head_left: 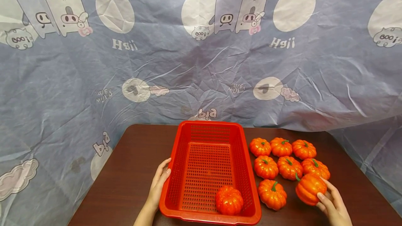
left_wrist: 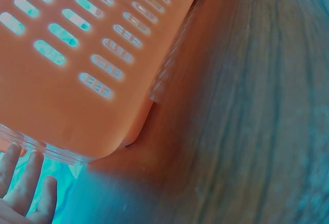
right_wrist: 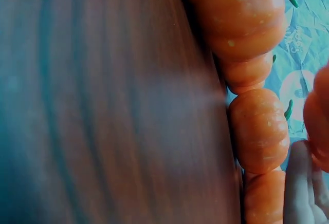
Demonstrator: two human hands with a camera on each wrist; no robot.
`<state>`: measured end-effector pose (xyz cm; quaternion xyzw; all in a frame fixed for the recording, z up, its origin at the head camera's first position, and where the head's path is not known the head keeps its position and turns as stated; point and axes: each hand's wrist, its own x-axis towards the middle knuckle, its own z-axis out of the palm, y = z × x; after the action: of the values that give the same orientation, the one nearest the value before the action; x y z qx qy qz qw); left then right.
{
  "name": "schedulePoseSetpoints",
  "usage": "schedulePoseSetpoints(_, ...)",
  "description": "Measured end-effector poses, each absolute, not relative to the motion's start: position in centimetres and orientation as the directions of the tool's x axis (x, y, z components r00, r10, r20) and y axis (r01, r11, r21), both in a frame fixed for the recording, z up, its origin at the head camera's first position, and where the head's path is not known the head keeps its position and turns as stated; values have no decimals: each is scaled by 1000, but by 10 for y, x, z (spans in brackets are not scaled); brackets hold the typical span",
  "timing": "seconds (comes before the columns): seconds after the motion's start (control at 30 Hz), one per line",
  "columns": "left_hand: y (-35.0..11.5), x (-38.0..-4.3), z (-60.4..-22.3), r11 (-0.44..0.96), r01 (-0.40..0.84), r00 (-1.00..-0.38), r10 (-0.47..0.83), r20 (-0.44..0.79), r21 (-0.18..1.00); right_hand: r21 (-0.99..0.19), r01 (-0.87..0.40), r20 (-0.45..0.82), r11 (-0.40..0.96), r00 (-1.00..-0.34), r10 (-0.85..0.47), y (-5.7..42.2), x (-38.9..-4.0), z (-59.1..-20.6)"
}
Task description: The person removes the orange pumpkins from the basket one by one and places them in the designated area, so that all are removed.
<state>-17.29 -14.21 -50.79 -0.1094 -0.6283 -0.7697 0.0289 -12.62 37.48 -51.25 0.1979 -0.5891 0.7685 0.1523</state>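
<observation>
With fingers and thumb round its side, my right hand [head_left: 334,203] holds an orange toy pumpkin [head_left: 311,189] with a green stem, right of the basket. In the right wrist view that pumpkin [right_wrist: 317,116] is cut off by the right edge, raised over the table. My left hand [head_left: 158,184] rests its fairly straight fingers against the left rim of a red plastic basket [head_left: 208,163]. In the left wrist view the fingers [left_wrist: 26,180] stand by the basket's rim. One pumpkin [head_left: 229,200] lies inside, in the near right corner.
Several pumpkins stand in rows on the dark wooden table [head_left: 141,149] right of the basket; the nearest pumpkin [head_left: 272,194] sits close to its right wall. A grey-blue printed cloth [head_left: 201,62] hangs behind and along both sides of the table.
</observation>
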Motion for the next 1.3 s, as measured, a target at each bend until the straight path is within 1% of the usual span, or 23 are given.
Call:
schedulePoseSetpoints(0.17, -142, -173, -508, -206, 185, -974, 93, 207, 961, -873, -436, 442, -219, -897, 21, 379, -124, -519)
schedulePoseSetpoints(0.33, -142, -173, -509, -212, 184, -974, 94, 207, 960, -910, -404, 406, -90, -914, -2, 380, -123, -521)
schedulePoseSetpoints(0.43, -142, -173, -509, -215, 184, -973, 94, 208, 959, -913, -402, 404, -63, -915, -16, 380, -122, -522)
schedulePoseSetpoints(0.57, -143, -173, -509, -214, 183, -974, 94, 207, 960, -919, -392, 391, -38, -920, 37, 379, -121, -526)
schedulePoseSetpoints(0.6, -143, -173, -509, -212, 183, -974, 94, 206, 960, -925, -381, 380, -4, -923, 56, 378, -120, -527)
schedulePoseSetpoints(0.67, -143, -173, -509, -211, 182, -974, 92, 205, 960, -928, -339, 356, 154, -930, 96, 377, -120, -529)
schedulePoseSetpoints(0.73, -143, -173, -509, -209, 182, -975, 91, 205, 961, -896, -285, 344, 340, -930, 127, 376, -119, -529)
schedulePoseSetpoints(0.8, -143, -173, -509, -210, 182, -975, 91, 205, 961, -844, -234, 341, 482, -929, 146, 375, -118, -529)
schedulePoseSetpoints(0.83, -143, -173, -509, -210, 182, -975, 92, 205, 961, -819, -210, 339, 534, -928, 157, 374, -118, -529)
schedulePoseSetpoints(0.87, -143, -173, -509, -211, 182, -974, 93, 205, 960, -806, -199, 341, 557, -926, 164, 374, -118, -529)
schedulePoseSetpoints(1.0, -142, -173, -508, -217, 182, -974, 95, 207, 959, -802, -178, 333, 570, -926, 179, 373, -116, -529)
schedulePoseSetpoints(1.3, -142, -173, -508, -227, 181, -974, 95, 207, 957, -768, -205, 385, 606, -904, 183, 372, -114, -534)
